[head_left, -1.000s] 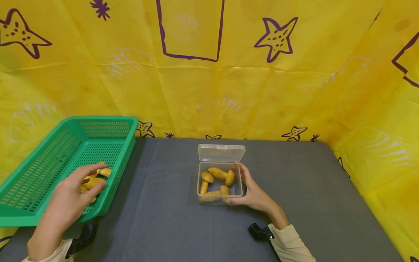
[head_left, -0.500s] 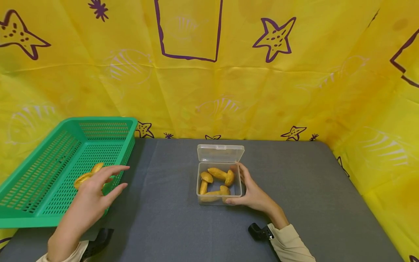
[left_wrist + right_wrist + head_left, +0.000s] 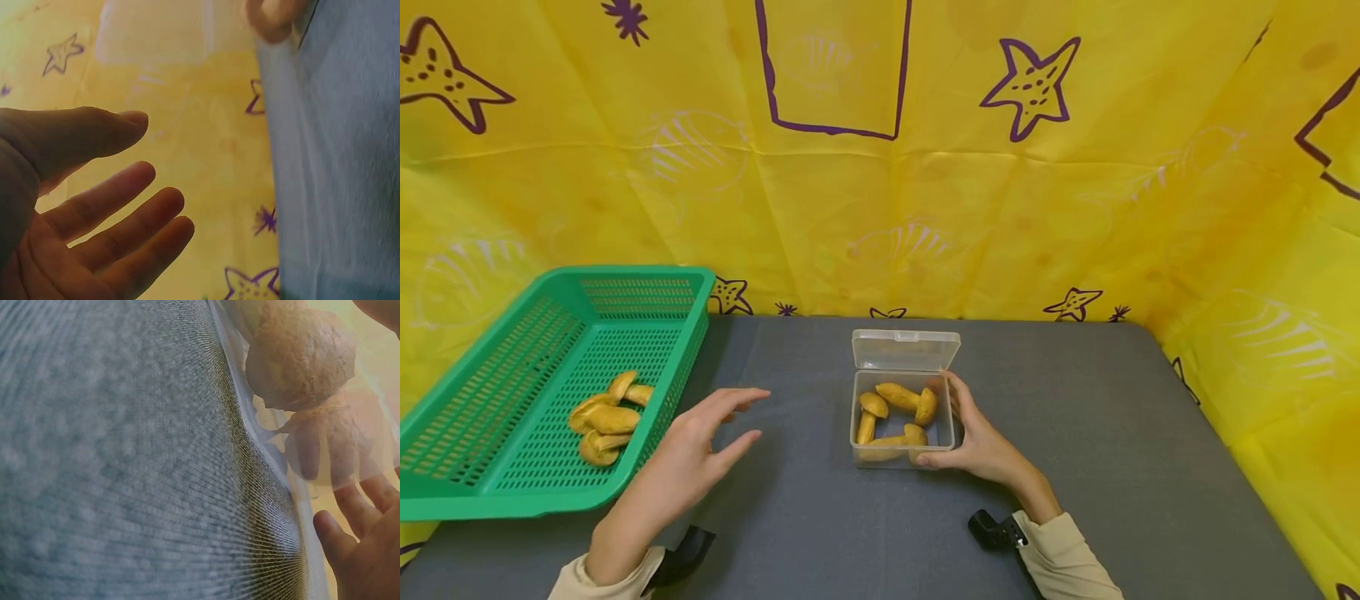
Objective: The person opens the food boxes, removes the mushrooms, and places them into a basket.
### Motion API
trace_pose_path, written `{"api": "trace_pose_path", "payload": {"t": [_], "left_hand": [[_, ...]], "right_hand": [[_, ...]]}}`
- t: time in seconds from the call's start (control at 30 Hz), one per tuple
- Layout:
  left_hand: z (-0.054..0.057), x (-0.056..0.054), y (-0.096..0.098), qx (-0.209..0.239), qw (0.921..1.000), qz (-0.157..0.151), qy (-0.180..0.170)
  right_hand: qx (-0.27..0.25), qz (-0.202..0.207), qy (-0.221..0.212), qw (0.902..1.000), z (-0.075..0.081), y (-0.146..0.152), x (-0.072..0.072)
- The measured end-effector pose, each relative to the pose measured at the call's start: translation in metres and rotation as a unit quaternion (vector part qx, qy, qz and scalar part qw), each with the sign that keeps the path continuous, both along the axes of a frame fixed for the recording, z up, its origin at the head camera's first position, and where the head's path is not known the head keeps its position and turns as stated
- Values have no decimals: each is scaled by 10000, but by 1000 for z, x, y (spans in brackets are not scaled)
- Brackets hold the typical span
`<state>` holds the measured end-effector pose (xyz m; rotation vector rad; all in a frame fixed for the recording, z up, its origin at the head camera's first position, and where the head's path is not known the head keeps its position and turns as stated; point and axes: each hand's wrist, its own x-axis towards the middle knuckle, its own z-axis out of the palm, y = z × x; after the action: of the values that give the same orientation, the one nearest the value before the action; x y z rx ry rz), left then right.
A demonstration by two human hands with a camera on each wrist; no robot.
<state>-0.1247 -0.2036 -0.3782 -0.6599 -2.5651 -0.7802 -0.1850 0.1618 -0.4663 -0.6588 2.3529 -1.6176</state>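
Observation:
My left hand (image 3: 688, 454) hovers over the grey tablecloth, just right of the green basket, its fingers extended and holding nothing. The left wrist view shows that hand (image 3: 94, 244) with thumb and fingers apart. In the middle of the table, my right hand (image 3: 988, 450) grips the right side of a clear plastic box (image 3: 887, 465), thumb at the front, fingers towards the back. Its hinged lid (image 3: 906, 350) stands raised at the back. Inside lie several yellow-brown mushrooms (image 3: 910, 400). One mushroom (image 3: 300, 359) shows through the wall in the right wrist view.
A green mesh basket (image 3: 475, 507) stands on the left with several similar mushrooms (image 3: 613, 419) lying towards its near right corner. A yellow patterned cloth (image 3: 820, 192) hangs behind the grey tabletop (image 3: 1112, 433) and along its right side.
My left hand has come out of the green basket, empty, and moved right over the table. The mushrooms there are now uncovered. My right hand and the plastic box have stayed put.

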Motion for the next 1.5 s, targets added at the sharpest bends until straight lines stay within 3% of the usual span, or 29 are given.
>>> {"api": "trace_pose_path", "payload": {"t": [0.53,0.83,1.13,1.27,1.5], "left_hand": [[-5,-19,47,97,9952,-501,-838],[-6,-26,77,-300,9946,-793,-593],[-7,-38,106,-355,9902,-1081,-811],[-11,-42,117,-437,9889,-1047,-959],[-18,-46,132,-614,9909,-957,-723]], "right_hand": [[31,-1,19,10000,-2,2,-2],[37,-19,27,10000,-2,2,-3],[26,-34,31,10000,-2,3,-1],[4,-13,43,10000,-2,2,-1],[28,15,43,10000,-2,1,-1]]}}
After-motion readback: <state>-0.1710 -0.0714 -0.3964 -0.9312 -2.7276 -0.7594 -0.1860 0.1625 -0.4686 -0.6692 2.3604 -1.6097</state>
